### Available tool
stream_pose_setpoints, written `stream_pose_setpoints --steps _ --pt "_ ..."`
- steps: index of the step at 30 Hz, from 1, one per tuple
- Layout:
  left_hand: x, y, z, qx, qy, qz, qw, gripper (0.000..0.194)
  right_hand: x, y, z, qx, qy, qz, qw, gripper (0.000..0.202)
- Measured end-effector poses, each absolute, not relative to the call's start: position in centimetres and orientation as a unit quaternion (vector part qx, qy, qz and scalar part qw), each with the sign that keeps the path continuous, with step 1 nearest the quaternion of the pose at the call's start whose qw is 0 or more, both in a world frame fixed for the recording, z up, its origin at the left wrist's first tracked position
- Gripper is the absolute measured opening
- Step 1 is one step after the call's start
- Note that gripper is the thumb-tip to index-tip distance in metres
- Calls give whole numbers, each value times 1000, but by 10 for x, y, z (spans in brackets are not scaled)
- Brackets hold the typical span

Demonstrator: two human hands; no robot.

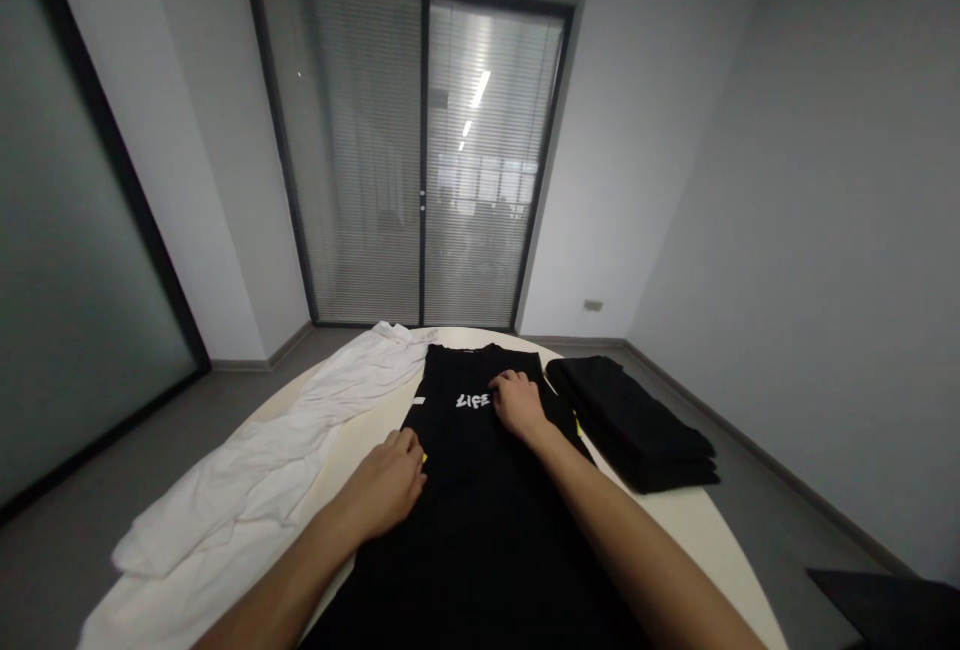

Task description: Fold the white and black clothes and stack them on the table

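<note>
A black T-shirt (480,500) lies lengthwise on the table, its neckline at the far end and white lettering (472,400) across its chest. My left hand (390,480) is at the shirt's left edge, its fingers curled together on the cloth beside a small yellow patch; the fingertips are partly hidden. Farther up, my right hand (517,402) rests on the chest with its fingers apart, touching the right end of the lettering. The shirt's sides look straight, with no sleeves spread out. Its near end runs out of view between my forearms.
A rumpled white garment (255,470) stretches along the left of the round cream table (720,530). Folded black clothes (634,420) are stacked at the right. Beyond the table stand glazed panels with blinds (420,150). A dark flat object (892,605) shows at lower right.
</note>
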State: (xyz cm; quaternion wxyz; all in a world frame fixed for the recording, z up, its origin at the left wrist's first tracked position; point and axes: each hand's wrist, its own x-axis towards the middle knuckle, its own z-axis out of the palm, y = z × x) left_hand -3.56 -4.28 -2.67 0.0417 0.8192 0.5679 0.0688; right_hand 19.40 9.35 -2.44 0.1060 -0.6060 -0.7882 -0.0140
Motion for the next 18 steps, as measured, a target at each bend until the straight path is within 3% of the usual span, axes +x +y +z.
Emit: stream_pose_setpoints --steps 10,18 --pt "-39 -51 -8 759 635 40 137 20 172 -33 -17 -457 -882 88 79 30" --pt "-44 -51 -12 692 523 46 496 24 185 -61 -36 -417 -895 73 140 36"
